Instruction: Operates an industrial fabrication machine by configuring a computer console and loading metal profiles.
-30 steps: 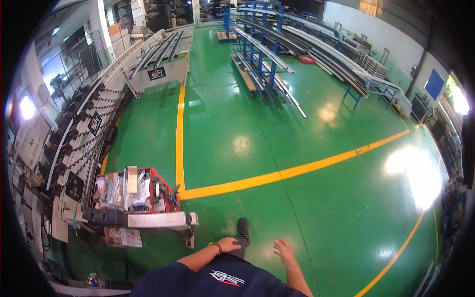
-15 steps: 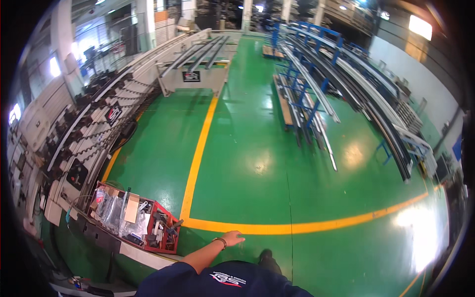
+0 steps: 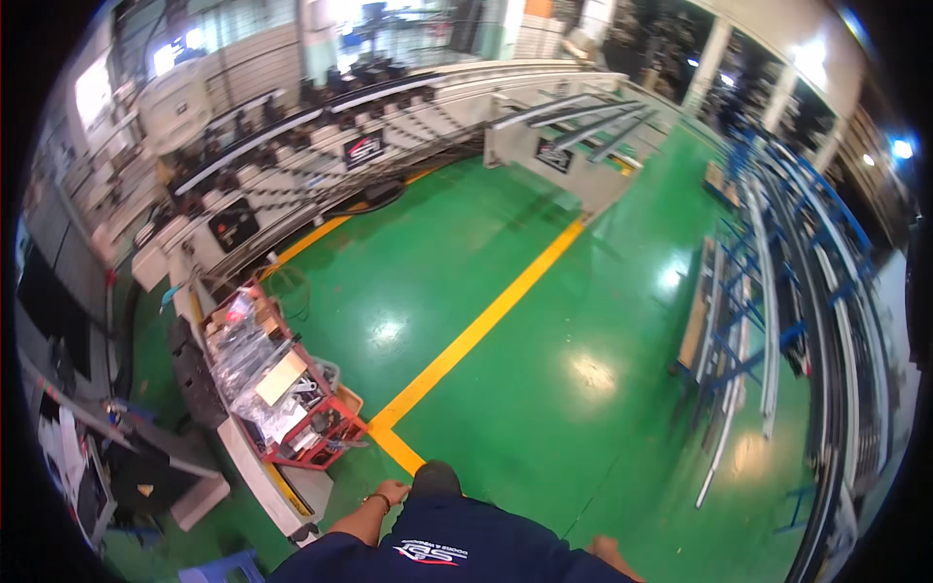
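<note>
Glossy green flr (image 3: 457, 272), bare hands (image 3: 393, 492) apart, red cart (image 3: 313, 425) w/ crinkly plastic (image 3: 243, 358)

Logos (image 3: 431, 553) on shirt (image 3: 496, 534) and machine (image 3: 459, 119)

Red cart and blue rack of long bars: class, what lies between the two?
In the head view, green floor lies between the red cart and the blue rack, crossed by a yellow line.
</note>
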Demonstrator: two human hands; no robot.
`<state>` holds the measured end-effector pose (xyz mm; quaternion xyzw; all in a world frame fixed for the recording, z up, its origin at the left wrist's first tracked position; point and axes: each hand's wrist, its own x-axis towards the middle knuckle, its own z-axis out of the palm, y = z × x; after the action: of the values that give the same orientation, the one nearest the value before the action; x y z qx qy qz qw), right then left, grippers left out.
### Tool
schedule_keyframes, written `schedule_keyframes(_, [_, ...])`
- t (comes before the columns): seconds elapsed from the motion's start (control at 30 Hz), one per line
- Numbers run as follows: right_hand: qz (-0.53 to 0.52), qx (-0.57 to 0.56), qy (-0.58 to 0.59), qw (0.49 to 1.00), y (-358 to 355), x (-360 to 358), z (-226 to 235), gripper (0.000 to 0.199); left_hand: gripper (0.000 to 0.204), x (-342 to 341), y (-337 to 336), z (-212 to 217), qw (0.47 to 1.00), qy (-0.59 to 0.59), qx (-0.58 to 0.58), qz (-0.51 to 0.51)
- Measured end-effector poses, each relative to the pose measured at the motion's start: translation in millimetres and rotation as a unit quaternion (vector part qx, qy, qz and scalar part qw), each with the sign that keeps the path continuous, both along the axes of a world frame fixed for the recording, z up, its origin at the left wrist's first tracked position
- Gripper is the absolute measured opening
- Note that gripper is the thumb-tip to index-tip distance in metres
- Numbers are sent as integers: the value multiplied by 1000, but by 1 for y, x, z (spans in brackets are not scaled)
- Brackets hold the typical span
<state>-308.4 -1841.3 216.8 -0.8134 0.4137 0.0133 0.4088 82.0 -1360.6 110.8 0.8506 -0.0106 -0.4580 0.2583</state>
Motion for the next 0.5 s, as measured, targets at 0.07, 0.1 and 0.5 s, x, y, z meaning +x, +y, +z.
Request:
schedule_keyframes(0.07, [-372,258,76,888,-107,71,-48,21,58,16,-12,6,993,-25,-29,113])
schedule_keyframes(0.1, [-320,246,49,913,-125,137,-48,19,58,30,-12,2,991,-38,5,130])
schedule_keyframes(0.5, [50,372,91,922,-35,718,-13,51,61,393,0,-26,970,-36,-29,238])
